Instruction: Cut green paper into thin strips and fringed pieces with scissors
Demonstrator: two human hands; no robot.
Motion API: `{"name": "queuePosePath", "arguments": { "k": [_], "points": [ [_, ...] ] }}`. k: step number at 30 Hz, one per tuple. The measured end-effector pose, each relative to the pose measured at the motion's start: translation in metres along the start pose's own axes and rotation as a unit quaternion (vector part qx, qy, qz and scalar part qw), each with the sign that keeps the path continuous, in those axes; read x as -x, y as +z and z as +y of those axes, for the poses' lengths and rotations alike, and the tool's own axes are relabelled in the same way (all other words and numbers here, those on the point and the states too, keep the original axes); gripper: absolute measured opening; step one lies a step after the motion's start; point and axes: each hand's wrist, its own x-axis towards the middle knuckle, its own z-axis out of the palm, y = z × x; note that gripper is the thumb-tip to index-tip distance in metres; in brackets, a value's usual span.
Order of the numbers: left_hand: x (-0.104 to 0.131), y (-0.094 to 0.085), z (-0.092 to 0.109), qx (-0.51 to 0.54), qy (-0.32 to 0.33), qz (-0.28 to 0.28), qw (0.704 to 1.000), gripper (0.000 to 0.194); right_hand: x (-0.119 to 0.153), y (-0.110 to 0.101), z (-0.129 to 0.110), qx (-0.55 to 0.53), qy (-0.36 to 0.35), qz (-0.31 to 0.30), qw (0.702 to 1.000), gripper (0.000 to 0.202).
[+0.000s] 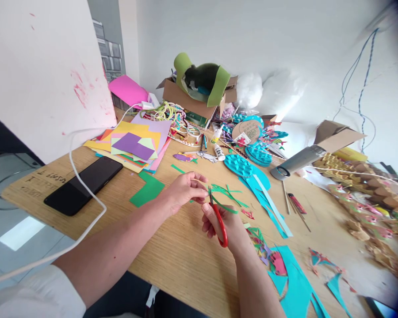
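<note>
Two bare hands over a wooden tabletop (pixel 182 254), mid-frame. Right hand (pixel 223 225) has red-handled scissors (pixel 223 229), its fingers closed around the handles; blades point up and away, tips right at the left hand's fingertips. Left hand (pixel 185 192): fingers bent, thumb near the index finger; too small to tell if paper is pinched between them. Thin green paper strip (pixel 230 209) runs alongside the scissors, by the right hand; can't tell what supports it.

Just beyond the scissors, tangle of green paper offcuts (pixel 224 190) on the table. Angular green paper piece (pixel 149 192) lies left of the left hand, near the forearm. Farther left, black smartphone (pixel 82 185), screen up, white cable (pixel 73 161) passing over it. Behind, stacked coloured paper (pixel 119 152), purple sheet (pixel 128 146) near the top.

Past the hands: purple fish cutout (pixel 181 157), white glue bottle (pixel 219 153) upright, blue egg-tray piece (pixel 238 165). Right side: silver cylinder (pixel 298 162) lying tilted, red-and-black utility knife (pixel 296 203) beside wooden sticks (pixel 286 198). Near right, blue paper scraps (pixel 293 282) by the right forearm. Back: cardboard box (pixel 185 99) with green foam sheet (pixel 219 84) on top.
</note>
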Motion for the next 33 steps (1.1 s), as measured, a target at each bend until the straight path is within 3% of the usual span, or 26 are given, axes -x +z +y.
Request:
{"name": "queuePosePath", "arguments": {
  "k": [33],
  "points": [
    [0.0006,0.0002,0.0013,0.007,-0.016,-0.009,1.000,0.039,0.0006,-0.0016,0.0013,0.017,-0.002,-0.005,1.000,0.051]
  ]
}}
